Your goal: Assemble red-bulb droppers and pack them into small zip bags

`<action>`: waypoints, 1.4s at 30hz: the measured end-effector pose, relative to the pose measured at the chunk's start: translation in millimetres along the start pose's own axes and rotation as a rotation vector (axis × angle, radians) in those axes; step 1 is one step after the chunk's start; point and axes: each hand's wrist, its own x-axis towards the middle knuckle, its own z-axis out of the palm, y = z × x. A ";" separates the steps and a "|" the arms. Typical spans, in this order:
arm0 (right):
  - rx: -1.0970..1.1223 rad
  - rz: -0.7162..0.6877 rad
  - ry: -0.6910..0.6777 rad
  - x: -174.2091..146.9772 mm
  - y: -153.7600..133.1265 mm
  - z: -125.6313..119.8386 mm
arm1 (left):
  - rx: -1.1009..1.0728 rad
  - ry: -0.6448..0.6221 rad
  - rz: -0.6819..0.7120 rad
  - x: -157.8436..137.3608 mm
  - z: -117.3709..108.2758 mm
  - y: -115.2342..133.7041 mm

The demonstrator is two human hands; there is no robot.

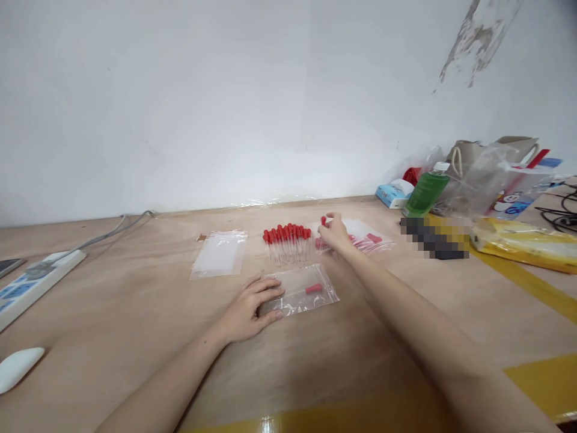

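Observation:
My left hand [252, 307] lies flat, fingers apart, on the left end of a clear zip bag [295, 307]. A dropper with a red bulb [314, 288] shows inside that bag. My right hand [336, 233] is closed, with the red bulb of another dropper [323, 221] at its fingertips; the rest of this dropper is hidden. Below and beside the right hand spreads a pile of bags with red-bulbed droppers [374, 239]. Between the hands, several loose droppers [288, 234] lie in a row, bulbs toward the wall. Flat bags [220, 254] are stacked to their left.
At the left are a power strip [40, 285] with a grey cable and a white mouse [20, 368]. At the right stand a tissue pack [393, 194], a green bottle [426, 189], plastic bags [478, 186] and a yellow package [523, 243]. A wall borders the table's back.

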 end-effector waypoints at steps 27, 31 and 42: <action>0.972 0.079 -0.541 -97.7 51.1 -27.5 | 0.047 -0.060 -0.083 -2.5 -1.6 1.9; 0.851 -0.036 -0.535 -98.1 51.2 -26.5 | 0.053 -0.051 -0.074 -2.4 -2.0 2.2; 0.747 -0.033 -0.554 -100.6 46.1 -20.5 | 0.046 -0.046 -0.057 -1.2 -2.9 3.4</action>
